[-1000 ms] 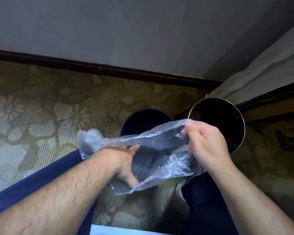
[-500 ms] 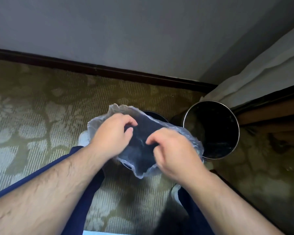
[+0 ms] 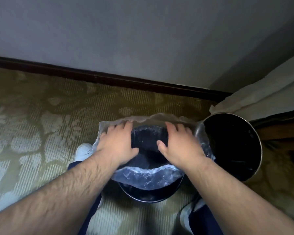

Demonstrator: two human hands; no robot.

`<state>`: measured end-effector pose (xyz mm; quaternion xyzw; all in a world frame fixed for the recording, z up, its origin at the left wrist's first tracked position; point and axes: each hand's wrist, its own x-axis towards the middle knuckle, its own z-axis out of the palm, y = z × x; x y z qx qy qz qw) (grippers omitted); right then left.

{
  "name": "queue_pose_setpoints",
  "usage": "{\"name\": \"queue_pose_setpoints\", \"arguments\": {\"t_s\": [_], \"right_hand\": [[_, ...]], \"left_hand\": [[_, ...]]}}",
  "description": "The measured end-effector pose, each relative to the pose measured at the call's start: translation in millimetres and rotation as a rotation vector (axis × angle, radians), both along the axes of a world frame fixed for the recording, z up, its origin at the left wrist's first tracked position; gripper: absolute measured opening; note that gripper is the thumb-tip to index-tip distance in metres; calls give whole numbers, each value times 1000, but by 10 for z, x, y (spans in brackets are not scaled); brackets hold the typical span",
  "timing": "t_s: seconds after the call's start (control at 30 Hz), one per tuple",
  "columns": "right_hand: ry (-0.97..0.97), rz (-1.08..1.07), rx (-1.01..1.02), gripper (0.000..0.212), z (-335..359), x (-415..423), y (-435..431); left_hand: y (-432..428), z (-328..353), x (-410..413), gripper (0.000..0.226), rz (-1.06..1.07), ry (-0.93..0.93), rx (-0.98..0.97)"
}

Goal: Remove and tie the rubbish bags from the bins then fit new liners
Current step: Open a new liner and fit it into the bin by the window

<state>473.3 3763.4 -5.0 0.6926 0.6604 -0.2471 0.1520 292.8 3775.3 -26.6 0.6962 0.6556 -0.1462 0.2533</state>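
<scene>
A clear plastic liner (image 3: 148,178) lies spread over the mouth of a dark round bin (image 3: 149,198) on the carpet between my feet. My left hand (image 3: 115,146) and my right hand (image 3: 178,146) rest side by side on the liner's far half. Their fingers are stretched toward the far rim and partly covered by the film, with the thumbs pointing inward over the opening. The liner's near edge hangs crumpled over the near rim. A second round bin (image 3: 260,150) with a shiny metal rim stands directly to the right, dark inside, with no liner that I can see.
A grey wall with a dark skirting board (image 3: 109,78) runs behind the bins. Patterned olive carpet (image 3: 32,124) spreads to the left. White fabric (image 3: 261,99) and dark wooden furniture (image 3: 282,131) crowd the right corner. My white shoe (image 3: 83,150) shows left of the bin.
The hands held the liner in the air and opened its mouth. Now they have lowered it onto the left bin and spread apart across its far rim.
</scene>
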Motion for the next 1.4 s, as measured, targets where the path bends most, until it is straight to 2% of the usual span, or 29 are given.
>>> {"name": "queue_pose_setpoints", "arguments": {"t_s": [0.2,0.33,0.47,0.57,0.7,0.77,0.83,0.9,0.97,1.0,1.07,1.13,1.17,1.2,1.27,1.3,1.4], "right_hand": [[167,-242,-247,50,-288,134,147],[252,-425,-293,55,-438,298,31],[356,-653,-352,51,-506,437,-265],[509,-910,-505,43,-470,423,-588],[804,-1093,-568,34,-479,369,-1007],[998,-1215,-543,35,-508,375,-1098],[1113,-1274,-401,42,-602,395,-1132],[1116,-1321,-198,49,-683,388,-1142],[1012,-1380,-41,51,-747,369,-1198],[899,-1389,32,49,-742,358,-1232],[599,-1333,217,35,-712,331,-1288],[412,-1268,341,23,-623,279,-1294],[393,-1274,343,26,-646,252,-1323],[378,-1317,293,35,-663,221,-1334],[364,-1432,110,65,-703,140,-1356],[432,-1520,23,71,-730,93,-1375],[798,-1754,-138,56,-738,-69,-1387]], "left_hand": [[93,-413,-104,96,125,-72,-93],[33,-524,-148,87,229,-167,-132],[-182,-496,-286,71,448,-234,-176],[-493,-482,-384,63,648,-333,-349],[-838,-494,-432,81,876,-583,-596],[-855,-518,-426,92,883,-668,-623],[-823,-580,-423,96,886,-780,-585],[-796,-605,-413,83,828,-843,-503],[-790,-621,-420,73,839,-876,-453],[-800,-619,-418,72,866,-879,-430],[-830,-596,-410,85,911,-756,-278],[-848,-554,-402,74,897,-596,-87],[-855,-516,-386,66,915,-558,-95],[-862,-480,-359,66,951,-570,-182],[-898,-444,-304,78,1056,-623,-479],[-917,-446,-288,78,1109,-642,-584],[-947,-499,-237,69,1181,-729,-661]]}}
